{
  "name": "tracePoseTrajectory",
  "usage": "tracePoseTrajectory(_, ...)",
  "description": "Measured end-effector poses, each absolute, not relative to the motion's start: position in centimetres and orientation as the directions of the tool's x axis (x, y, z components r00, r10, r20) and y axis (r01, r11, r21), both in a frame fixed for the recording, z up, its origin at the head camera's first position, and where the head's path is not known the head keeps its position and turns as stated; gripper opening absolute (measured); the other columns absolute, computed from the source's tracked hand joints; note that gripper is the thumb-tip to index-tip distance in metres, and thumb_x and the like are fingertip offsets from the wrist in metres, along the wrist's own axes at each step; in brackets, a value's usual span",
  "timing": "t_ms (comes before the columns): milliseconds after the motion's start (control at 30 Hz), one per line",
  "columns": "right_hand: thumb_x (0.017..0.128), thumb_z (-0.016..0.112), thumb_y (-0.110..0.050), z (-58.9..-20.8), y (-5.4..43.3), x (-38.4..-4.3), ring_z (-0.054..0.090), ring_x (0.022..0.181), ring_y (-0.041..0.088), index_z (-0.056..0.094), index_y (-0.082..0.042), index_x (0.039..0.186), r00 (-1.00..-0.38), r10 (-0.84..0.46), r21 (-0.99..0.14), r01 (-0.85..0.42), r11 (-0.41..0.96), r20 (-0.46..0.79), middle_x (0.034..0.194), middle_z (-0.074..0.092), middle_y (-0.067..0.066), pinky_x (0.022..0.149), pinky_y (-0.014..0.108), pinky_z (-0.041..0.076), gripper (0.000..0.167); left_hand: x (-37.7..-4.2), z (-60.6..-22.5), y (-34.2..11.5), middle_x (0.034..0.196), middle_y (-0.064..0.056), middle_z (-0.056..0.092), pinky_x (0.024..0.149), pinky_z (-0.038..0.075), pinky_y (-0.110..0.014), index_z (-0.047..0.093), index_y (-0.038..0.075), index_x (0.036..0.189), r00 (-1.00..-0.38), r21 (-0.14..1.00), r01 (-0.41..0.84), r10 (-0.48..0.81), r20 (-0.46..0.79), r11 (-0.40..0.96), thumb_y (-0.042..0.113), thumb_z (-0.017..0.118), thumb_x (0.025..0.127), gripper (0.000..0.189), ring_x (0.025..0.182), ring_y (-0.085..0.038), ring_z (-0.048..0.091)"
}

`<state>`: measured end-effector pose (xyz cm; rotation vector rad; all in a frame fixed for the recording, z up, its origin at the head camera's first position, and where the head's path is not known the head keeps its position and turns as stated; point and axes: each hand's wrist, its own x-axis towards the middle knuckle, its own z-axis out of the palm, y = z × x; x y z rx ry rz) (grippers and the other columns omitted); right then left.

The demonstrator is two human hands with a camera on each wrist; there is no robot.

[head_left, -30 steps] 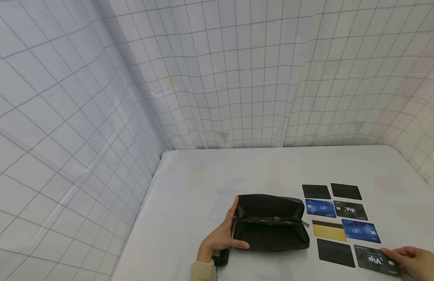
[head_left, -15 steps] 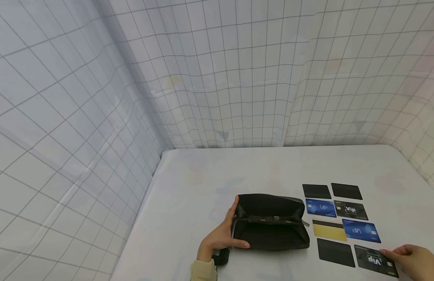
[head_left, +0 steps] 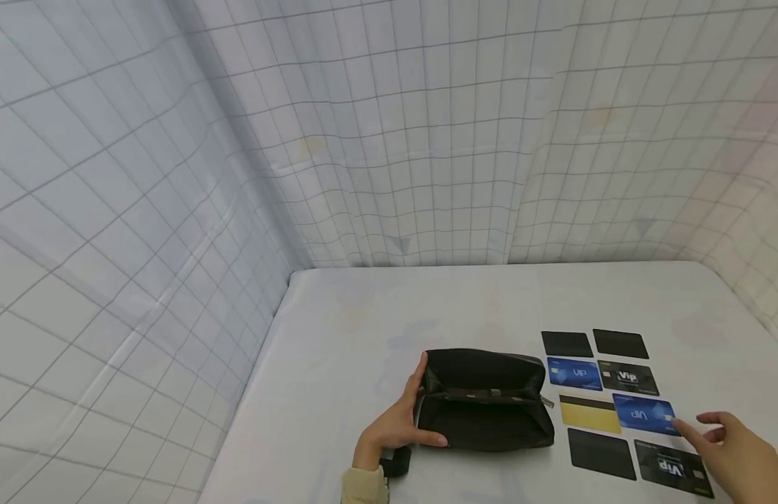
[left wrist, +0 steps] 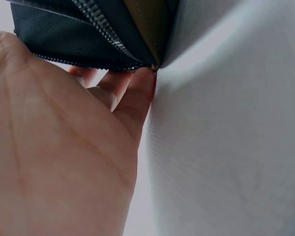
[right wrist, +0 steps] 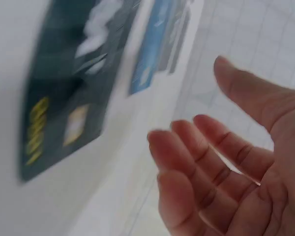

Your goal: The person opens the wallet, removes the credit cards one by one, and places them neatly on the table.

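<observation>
A black zip-around wallet (head_left: 489, 428) lies unzipped and spread apart on the table, its inner pockets showing. My left hand (head_left: 398, 421) grips its left end, thumb at the front corner and fingers along the side and back; in the left wrist view the fingertips meet the zipped edge (left wrist: 73, 61). My right hand (head_left: 735, 449) is over the right side of the table, fingers loosely bent and holding nothing. Below it lies a black VIP card (head_left: 669, 463), and its thumb tip appears near a blue VIP card (head_left: 643, 411). In the right wrist view that black card (right wrist: 78, 73) stands apart from the fingers.
Right of the wallet, cards lie in two columns, including a gold card (head_left: 590, 416), a plain black card (head_left: 601, 453), another blue card (head_left: 574, 373) and another black VIP card (head_left: 628, 378). White grid-patterned curtains (head_left: 401, 140) surround the white table (head_left: 325, 350).
My right hand has come off the nearest black VIP card and moved up and away towards the blue card. That black card stays in place. The left hand and wallet have not moved.
</observation>
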<state>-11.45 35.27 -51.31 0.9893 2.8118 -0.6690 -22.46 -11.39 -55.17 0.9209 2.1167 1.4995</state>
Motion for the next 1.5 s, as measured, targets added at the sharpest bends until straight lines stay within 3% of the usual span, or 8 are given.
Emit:
tracePoseTrajectory(233, 0.084, 0.067, -0.052, -48.6, 31.2, -13.4, 0.057, 0.067, 0.026, 0.051, 0.011, 0.116, -0.953, 0.303, -0.426, 0.274, 0.863, 0.002, 0.086, 0.060, 0.020, 0.050, 0.035, 0.044, 0.072, -22.5, -55.2, -11.4, 0.154, 0.007, -0.022, 0.107, 0.014, -0.058, -0.019, 0.036, 0.149, -0.704, 0.937, 0.294, 0.705, 0.080, 0.187, 0.031, 0.081, 0.077, 0.123, 0.141, -0.023, -0.009)
tracePoseTrajectory(367, 0.083, 0.068, -0.052, -48.0, 28.6, -14.2, 0.059, 0.072, 0.025, 0.048, 0.006, 0.126, -0.986, 0.159, -0.471, 0.119, 0.874, 0.046, 0.097, 0.061, 0.021, 0.050, 0.032, 0.044, 0.076, -22.5, -55.2, -11.4, 0.154, 0.009, -0.021, 0.107, 0.016, -0.058, -0.018, 0.039, 0.148, -0.709, 0.936, 0.286, 0.702, 0.063, 0.205, 0.035, 0.080, 0.077, 0.122, 0.141, -0.022, -0.008)
tracePoseTrajectory(500, 0.080, 0.069, -0.055, -48.0, 26.2, -14.9, 0.060, 0.083, 0.031, 0.032, 0.000, 0.143, -0.997, 0.069, -0.527, 0.035, 0.849, 0.047, 0.116, 0.054, 0.027, 0.052, 0.037, 0.048, 0.092, -22.4, -55.1, -11.4, 0.154, 0.010, -0.021, 0.105, 0.016, -0.060, -0.017, 0.040, 0.148, -0.712, 0.937, 0.282, 0.699, 0.060, 0.206, 0.038, 0.080, 0.077, 0.120, 0.141, -0.023, -0.008)
tracePoseTrajectory(600, 0.078, 0.067, -0.061, -48.4, 24.8, -15.3, 0.058, 0.095, 0.036, 0.019, -0.007, 0.151, -1.000, 0.023, -0.568, 0.009, 0.823, 0.017, 0.127, 0.047, 0.026, 0.055, 0.041, 0.050, 0.103, -22.4, -55.2, -11.4, 0.154, 0.009, -0.020, 0.107, 0.016, -0.058, -0.017, 0.039, 0.148, -0.709, 0.936, 0.286, 0.703, 0.064, 0.203, 0.038, 0.080, 0.077, 0.121, 0.141, -0.022, -0.008)
tracePoseTrajectory(767, 0.075, 0.069, -0.062, -49.2, 22.9, -15.6, 0.052, 0.111, 0.042, 0.011, -0.020, 0.154, -0.997, -0.070, -0.628, -0.070, 0.775, 0.025, 0.138, 0.038, 0.021, 0.065, 0.050, 0.051, 0.106, -22.4, -55.2, -11.3, 0.154, 0.009, -0.021, 0.108, 0.016, -0.055, -0.018, 0.039, 0.148, -0.706, 0.936, 0.287, 0.705, 0.064, 0.203, 0.039, 0.080, 0.077, 0.121, 0.141, -0.021, -0.008)
tracePoseTrajectory(967, 0.068, 0.076, -0.059, -49.9, 21.5, -15.7, 0.043, 0.119, 0.050, 0.001, -0.028, 0.154, -0.990, -0.143, -0.686, -0.093, 0.722, -0.017, 0.150, 0.021, 0.026, 0.081, 0.057, 0.047, 0.119, -22.5, -55.0, -11.3, 0.154, 0.010, -0.021, 0.108, 0.016, -0.054, -0.018, 0.039, 0.148, -0.709, 0.936, 0.284, 0.702, 0.059, 0.208, 0.039, 0.079, 0.077, 0.121, 0.141, -0.020, -0.008)
tracePoseTrajectory(1267, 0.047, 0.089, -0.057, -50.5, 21.1, -15.5, 0.036, 0.121, 0.057, -0.015, -0.036, 0.150, -0.982, -0.178, -0.691, -0.088, 0.717, -0.059, 0.151, 0.012, 0.030, 0.080, 0.061, 0.046, 0.147, -22.6, -54.9, -11.4, 0.154, 0.010, -0.020, 0.107, 0.018, -0.056, -0.018, 0.039, 0.148, -0.716, 0.931, 0.292, 0.696, 0.060, 0.221, 0.041, 0.079, 0.077, 0.120, 0.142, -0.021, -0.005)
tracePoseTrajectory(1500, 0.042, 0.090, -0.057, -50.9, 21.0, -15.5, 0.035, 0.122, 0.056, -0.018, -0.036, 0.149, -0.983, -0.160, -0.678, -0.058, 0.733, -0.088, 0.152, 0.009, 0.029, 0.082, 0.063, 0.043, 0.154, -22.5, -55.0, -11.4, 0.155, 0.010, -0.019, 0.107, 0.019, -0.056, -0.017, 0.039, 0.149, -0.718, 0.930, 0.294, 0.694, 0.061, 0.222, 0.040, 0.079, 0.077, 0.120, 0.142, -0.021, -0.004)
